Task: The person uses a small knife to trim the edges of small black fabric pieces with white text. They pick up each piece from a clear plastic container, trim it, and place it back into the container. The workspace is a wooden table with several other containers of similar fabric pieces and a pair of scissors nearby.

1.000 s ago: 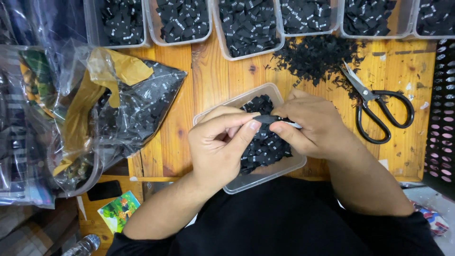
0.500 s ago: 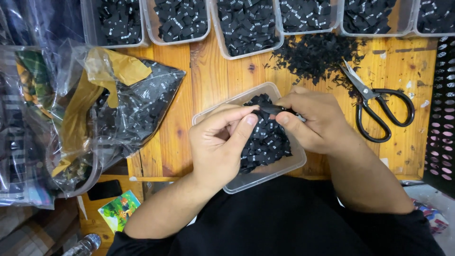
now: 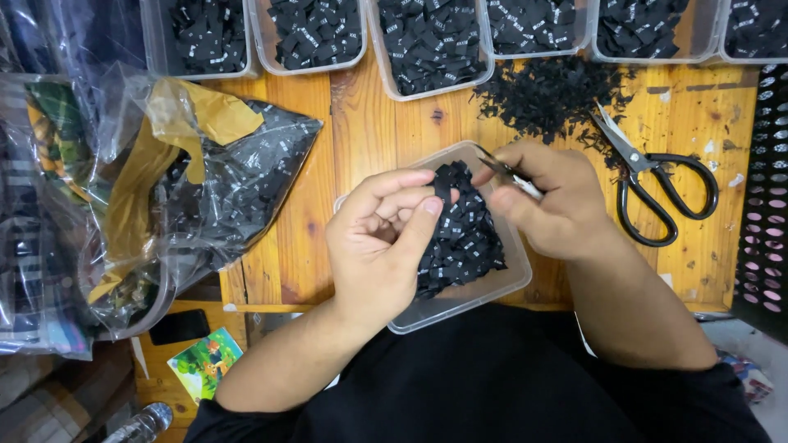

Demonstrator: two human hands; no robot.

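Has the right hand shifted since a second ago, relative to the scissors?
Yes. The right hand, pinching small snips, has moved slightly up and right toward the scissors, away from the left hand over the clear tub.

Two bare forearms, no sleeves over them. Left hand (image 3: 379, 246) bare: no glove, no ring or watch visible. Right hand (image 3: 552, 201) also bare, no glove, wrist plain. Short trimmed fingernails on both. Black top (image 3: 492, 385) fills the bottom of the view, plain fabric, no print seen. Its short black sleeves (image 3: 706, 402) end above the elbows, one at each lower corner of the view. Nothing else of the body shows.
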